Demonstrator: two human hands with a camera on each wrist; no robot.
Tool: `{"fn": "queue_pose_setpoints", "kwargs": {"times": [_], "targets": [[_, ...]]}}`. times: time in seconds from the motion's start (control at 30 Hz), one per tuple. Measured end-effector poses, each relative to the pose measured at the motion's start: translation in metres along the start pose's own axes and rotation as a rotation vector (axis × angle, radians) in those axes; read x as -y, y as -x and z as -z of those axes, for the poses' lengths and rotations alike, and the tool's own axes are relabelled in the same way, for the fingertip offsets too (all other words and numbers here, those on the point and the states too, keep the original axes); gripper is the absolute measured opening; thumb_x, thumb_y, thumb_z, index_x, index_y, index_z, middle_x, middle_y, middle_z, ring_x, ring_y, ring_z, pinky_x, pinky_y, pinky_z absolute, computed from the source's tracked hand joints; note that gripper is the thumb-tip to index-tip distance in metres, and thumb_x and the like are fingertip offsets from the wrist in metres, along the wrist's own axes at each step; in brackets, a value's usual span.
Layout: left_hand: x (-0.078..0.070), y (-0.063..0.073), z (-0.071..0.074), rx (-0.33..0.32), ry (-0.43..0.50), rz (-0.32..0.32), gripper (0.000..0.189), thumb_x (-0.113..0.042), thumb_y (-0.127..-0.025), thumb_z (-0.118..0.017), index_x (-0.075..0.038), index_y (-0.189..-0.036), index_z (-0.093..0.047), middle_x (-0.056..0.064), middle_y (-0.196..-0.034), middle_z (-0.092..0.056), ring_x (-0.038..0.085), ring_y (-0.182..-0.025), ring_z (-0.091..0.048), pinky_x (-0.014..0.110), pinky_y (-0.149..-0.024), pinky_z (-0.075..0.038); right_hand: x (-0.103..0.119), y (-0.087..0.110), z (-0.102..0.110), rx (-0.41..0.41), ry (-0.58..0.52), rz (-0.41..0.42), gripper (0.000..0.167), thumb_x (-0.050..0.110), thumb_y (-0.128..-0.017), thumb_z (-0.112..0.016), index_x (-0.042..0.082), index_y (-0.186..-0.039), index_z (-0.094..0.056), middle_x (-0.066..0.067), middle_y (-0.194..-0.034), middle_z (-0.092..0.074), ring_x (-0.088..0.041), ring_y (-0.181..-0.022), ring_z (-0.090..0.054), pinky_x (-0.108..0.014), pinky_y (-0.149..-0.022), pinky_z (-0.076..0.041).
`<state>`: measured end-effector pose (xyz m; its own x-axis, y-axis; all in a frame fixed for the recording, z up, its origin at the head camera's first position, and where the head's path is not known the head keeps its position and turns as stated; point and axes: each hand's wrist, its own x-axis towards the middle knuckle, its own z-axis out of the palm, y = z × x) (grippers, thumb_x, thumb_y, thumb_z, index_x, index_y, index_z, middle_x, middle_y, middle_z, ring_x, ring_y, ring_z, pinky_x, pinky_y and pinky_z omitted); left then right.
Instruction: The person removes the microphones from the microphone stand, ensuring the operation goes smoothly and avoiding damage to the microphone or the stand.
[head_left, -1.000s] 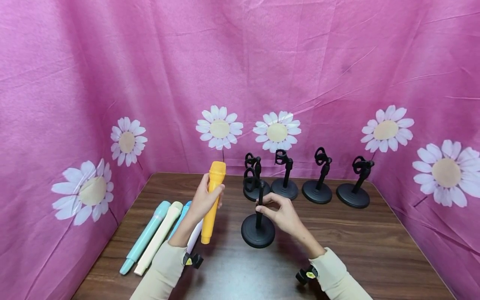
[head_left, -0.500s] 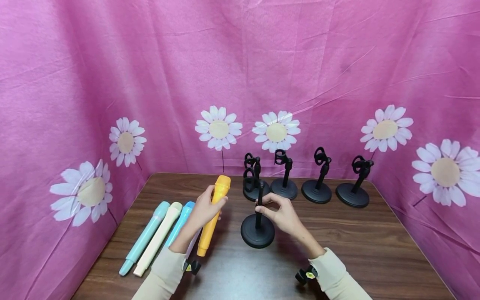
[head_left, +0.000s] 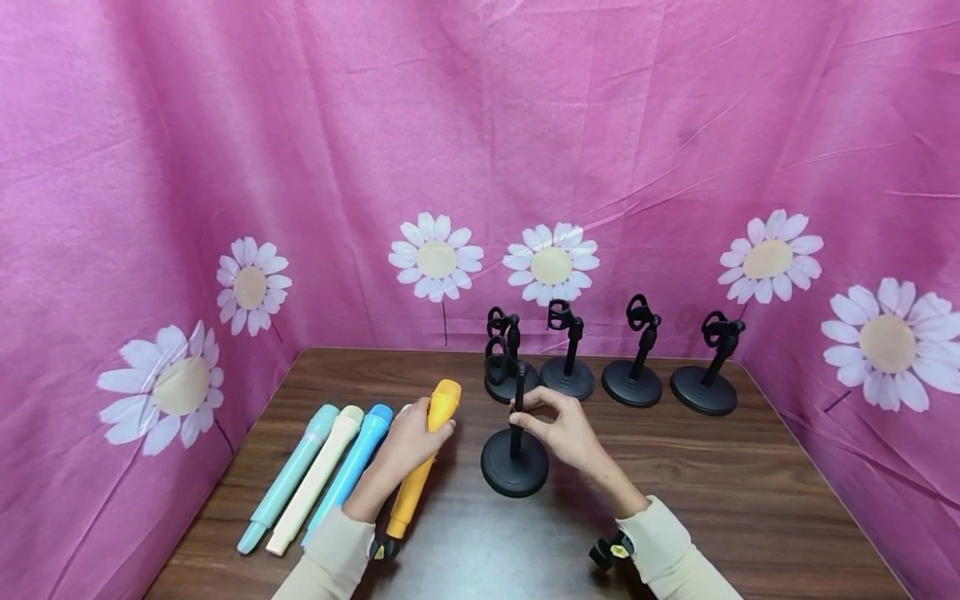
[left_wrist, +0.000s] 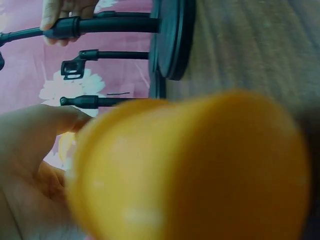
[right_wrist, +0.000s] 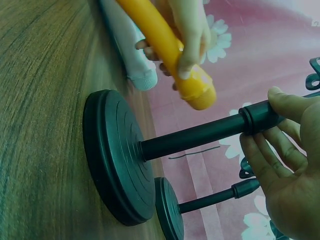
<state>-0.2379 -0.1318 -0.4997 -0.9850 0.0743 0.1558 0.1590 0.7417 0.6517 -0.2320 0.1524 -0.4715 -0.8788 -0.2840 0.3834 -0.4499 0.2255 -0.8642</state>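
My left hand point(head_left: 408, 446) grips a yellow microphone point(head_left: 412, 492) just below its head, the head pointing away from me and the body slanting down toward me. In the right wrist view the yellow microphone point(right_wrist: 160, 40) hangs beside a whitish one point(right_wrist: 125, 45). My right hand point(head_left: 562, 427) pinches the upright pole of a black microphone stand point(head_left: 516, 467) between thumb and fingers. Its round base rests on the table, and its ring clip point(head_left: 497, 360) holds nothing. The microphone's end fills much of the left wrist view, blurred.
Left of the hands lie a teal microphone point(head_left: 291, 479), a cream one point(head_left: 315, 479) and a blue one point(head_left: 348, 467). More black stands line the back, including the rightmost stand point(head_left: 705, 389). A pink flowered curtain point(head_left: 480, 150) surrounds the wooden table point(head_left: 675, 483).
My left hand has lowered the yellow microphone toward me and slightly left, beside the other microphones. The right hand and its stand have hardly moved.
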Motion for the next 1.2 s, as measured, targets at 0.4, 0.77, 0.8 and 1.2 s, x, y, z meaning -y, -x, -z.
{"fn": "queue_pose_setpoints", "kwargs": {"times": [0.4, 0.77, 0.8, 1.2], "targets": [[-0.010, 0.016, -0.003, 0.055, -0.225, 0.086, 0.057, -0.037, -0.090, -0.081, 0.003, -0.126, -0.063, 0.011, -0.086, -0.068, 0.021, -0.068, -0.060, 0.038, -0.059, -0.051, -0.002, 0.000, 0.000, 0.003, -0.028, 0.006, 0.014, 0.015, -0.092, -0.085, 0.013, -0.104, -0.078, -0.022, -0.112, -0.078, -0.005, -0.100, -0.073, -0.024, -0.086, -0.062], [0.003, 0.019, -0.012, 0.030, -0.307, 0.003, 0.076, -0.029, -0.090, -0.083, 0.009, -0.147, -0.050, 0.024, -0.104, -0.075, 0.032, -0.076, -0.069, 0.050, -0.069, -0.059, -0.001, 0.000, -0.001, 0.007, -0.035, -0.006, 0.020, 0.016, -0.092, -0.085, 0.006, -0.107, -0.077, -0.011, -0.109, -0.080, -0.007, -0.098, -0.074, -0.025, -0.085, -0.063], [-0.006, 0.021, -0.008, 0.041, -0.303, 0.020, 0.076, -0.026, -0.089, -0.085, 0.009, -0.147, -0.050, 0.024, -0.107, -0.075, 0.033, -0.078, -0.070, 0.050, -0.071, -0.060, -0.002, 0.000, -0.001, 0.006, -0.034, -0.005, 0.021, 0.016, -0.092, -0.085, 0.005, -0.108, -0.077, -0.010, -0.109, -0.080, -0.007, -0.098, -0.074, -0.025, -0.086, -0.063], [-0.011, 0.025, -0.006, 0.036, -0.378, -0.007, 0.071, -0.023, -0.089, -0.085, 0.010, -0.144, -0.054, 0.027, -0.118, -0.068, 0.039, -0.087, -0.072, 0.050, -0.079, -0.062, -0.002, 0.001, 0.000, -0.014, -0.017, 0.012, 0.014, 0.016, -0.091, -0.086, 0.012, -0.102, -0.078, -0.011, -0.106, -0.081, -0.006, -0.097, -0.074, -0.023, -0.084, -0.062]]}}
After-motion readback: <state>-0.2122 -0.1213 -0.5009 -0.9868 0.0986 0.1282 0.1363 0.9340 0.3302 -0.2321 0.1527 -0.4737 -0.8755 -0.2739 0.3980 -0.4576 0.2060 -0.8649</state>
